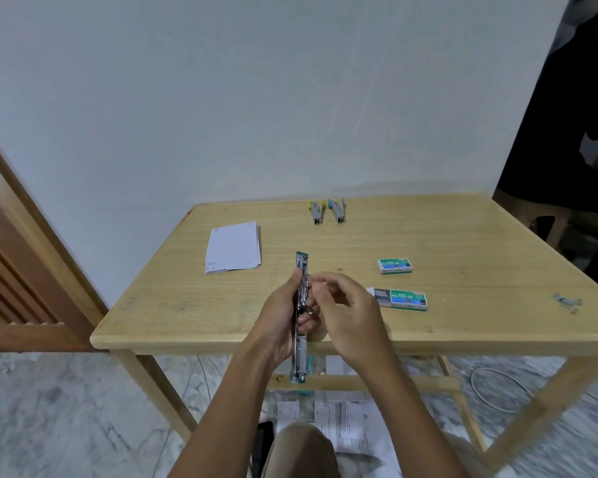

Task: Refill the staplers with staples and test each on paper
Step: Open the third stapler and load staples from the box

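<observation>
Left hand point(278, 326) grips an unfolded teal and metal stapler point(301, 270), held lengthwise above the near edge of the pale wooden table point(463, 236). The right hand point(349, 315) curls its fingertips against the stapler's channel; whether they pinch anything I cannot tell. On the table lie a white paper stack point(233, 246), an open green staple box point(406, 299), a closed green staple box point(395, 266), and, at the far edge, a yellow-ended stapler point(316, 212) beside a blue-ended stapler point(337, 211).
</observation>
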`<state>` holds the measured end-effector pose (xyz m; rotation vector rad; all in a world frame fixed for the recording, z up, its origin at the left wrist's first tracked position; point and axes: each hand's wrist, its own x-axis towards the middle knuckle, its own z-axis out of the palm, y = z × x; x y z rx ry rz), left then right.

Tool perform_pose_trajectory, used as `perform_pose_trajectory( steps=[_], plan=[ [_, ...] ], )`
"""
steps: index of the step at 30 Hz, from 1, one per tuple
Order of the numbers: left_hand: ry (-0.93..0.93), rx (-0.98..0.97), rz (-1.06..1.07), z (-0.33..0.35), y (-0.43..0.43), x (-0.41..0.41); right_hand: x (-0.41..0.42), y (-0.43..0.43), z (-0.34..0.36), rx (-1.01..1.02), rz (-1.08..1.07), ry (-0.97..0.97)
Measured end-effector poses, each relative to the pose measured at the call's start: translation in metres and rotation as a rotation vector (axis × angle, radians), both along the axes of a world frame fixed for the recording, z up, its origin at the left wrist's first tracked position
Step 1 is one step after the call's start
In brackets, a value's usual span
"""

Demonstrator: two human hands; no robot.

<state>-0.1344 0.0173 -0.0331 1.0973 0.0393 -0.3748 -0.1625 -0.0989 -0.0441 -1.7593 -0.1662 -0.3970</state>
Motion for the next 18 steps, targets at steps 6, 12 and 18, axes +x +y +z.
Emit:
perform_pose_trajectory(
  steps=[6,12,18],
  plan=[
    [-0.026,0.068,-0.011,0.001,0.001,0.000,0.013,0.008,0.010,-0.066,0.013,0.122],
    [-0.048,0.073,-0.022,-0.003,0.001,0.003,0.014,0.010,0.015,-0.197,-0.023,0.119],
    [-0.070,0.076,-0.018,-0.004,0.000,0.004,0.014,0.013,0.017,-0.025,0.005,0.215]
  ],
)
